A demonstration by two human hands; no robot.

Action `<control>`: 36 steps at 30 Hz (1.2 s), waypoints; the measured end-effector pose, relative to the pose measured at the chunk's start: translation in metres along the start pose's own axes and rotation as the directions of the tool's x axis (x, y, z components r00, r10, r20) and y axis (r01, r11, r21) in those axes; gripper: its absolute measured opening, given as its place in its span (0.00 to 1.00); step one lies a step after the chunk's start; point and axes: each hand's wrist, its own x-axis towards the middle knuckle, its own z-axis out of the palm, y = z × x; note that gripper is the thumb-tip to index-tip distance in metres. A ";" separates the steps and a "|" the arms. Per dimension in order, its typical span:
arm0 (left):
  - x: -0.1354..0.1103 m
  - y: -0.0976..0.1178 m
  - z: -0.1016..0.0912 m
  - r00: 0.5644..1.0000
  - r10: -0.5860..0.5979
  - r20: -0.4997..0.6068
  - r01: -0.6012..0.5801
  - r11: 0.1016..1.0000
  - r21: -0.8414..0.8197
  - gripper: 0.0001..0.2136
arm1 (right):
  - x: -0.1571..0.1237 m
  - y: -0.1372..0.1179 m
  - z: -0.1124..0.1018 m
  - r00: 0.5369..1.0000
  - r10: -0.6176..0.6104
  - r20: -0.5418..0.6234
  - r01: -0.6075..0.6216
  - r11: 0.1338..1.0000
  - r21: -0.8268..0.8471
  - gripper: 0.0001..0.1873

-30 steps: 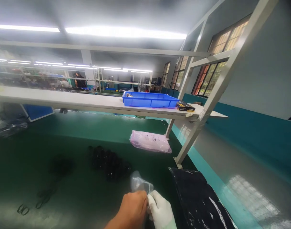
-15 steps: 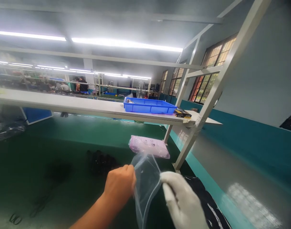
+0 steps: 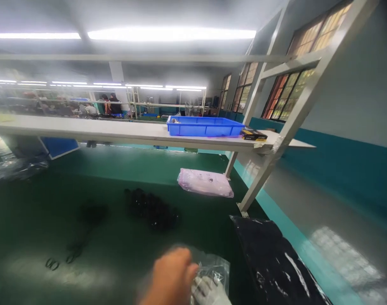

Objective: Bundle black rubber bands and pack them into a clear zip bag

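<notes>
My bare left hand [image 3: 172,275] is low in the middle, blurred by motion, with its fingers closed at the edge of a clear plastic bag [image 3: 223,267]. My right hand [image 3: 210,291], in a white glove, is just right of it at the bottom edge. Its fingers are spread, and the plastic lies over them; whether the hand is inside the bag or behind it I cannot tell. Left of the bag, a pile of small black rings [image 3: 153,212] lies on the green tabletop [image 3: 117,258]. Two loose black rings [image 3: 52,264] sit farther left.
A pink wrapped package [image 3: 205,183] lies beyond the pile. At right is a large black plastic bag [image 3: 272,258]. The white shelf [image 3: 117,132] above carries a blue tray [image 3: 206,127] and a small black-yellow box [image 3: 253,134]. A metal post [image 3: 257,186] stands at right.
Both hands have moved down and closer together with the clear bag, which was stretched between them. The gloved hand has gone from pinching the bag's rim to spread fingers under the plastic.
</notes>
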 end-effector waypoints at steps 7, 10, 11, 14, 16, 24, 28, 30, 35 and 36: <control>-0.019 -0.159 0.073 0.926 -0.354 -0.131 0.334 0.930 -0.150 0.19 | -0.023 0.027 0.046 0.994 0.064 0.087 -0.069 0.996 0.063 0.39; 0.008 -0.172 0.106 0.871 -0.411 -0.269 0.401 0.911 -0.096 0.29 | -0.017 0.023 0.051 0.993 -0.084 0.080 0.077 0.993 0.094 0.26; 0.019 -0.172 0.113 0.841 -0.468 -0.270 0.464 0.882 -0.084 0.31 | -0.015 0.021 0.051 0.988 -0.130 0.082 0.122 0.987 0.102 0.24; 0.044 -0.175 0.121 0.854 -0.512 -0.087 0.509 0.859 -0.062 0.27 | -0.014 0.021 0.045 0.958 -0.263 0.115 0.244 0.958 0.150 0.26; 0.046 -0.183 0.116 0.889 -0.455 0.044 0.457 0.885 -0.084 0.19 | -0.020 0.028 0.040 0.963 -0.237 0.126 0.212 0.960 0.185 0.31; 0.043 -0.222 0.088 0.880 -0.448 0.158 0.468 0.876 -0.121 0.19 | -0.040 0.050 0.031 0.995 0.087 0.056 -0.097 0.971 0.217 0.40; 0.052 -0.211 0.096 0.876 -0.471 0.106 0.480 0.874 -0.081 0.18 | -0.012 0.061 0.042 0.939 0.332 -0.094 -0.245 0.833 0.496 0.39; 0.052 -0.208 0.099 0.861 -0.500 0.089 0.505 0.861 -0.054 0.19 | 0.002 0.074 0.044 0.877 0.464 -0.127 -0.313 0.749 0.584 0.47; 0.050 -0.210 0.095 0.839 -0.540 0.056 0.543 0.839 -0.040 0.21 | -0.001 0.086 0.032 0.851 0.520 -0.077 -0.281 0.574 0.769 0.31; 0.049 -0.210 0.093 0.835 -0.549 0.038 0.550 0.834 -0.041 0.22 | -0.011 0.082 0.031 0.844 0.532 -0.066 -0.267 0.523 0.809 0.29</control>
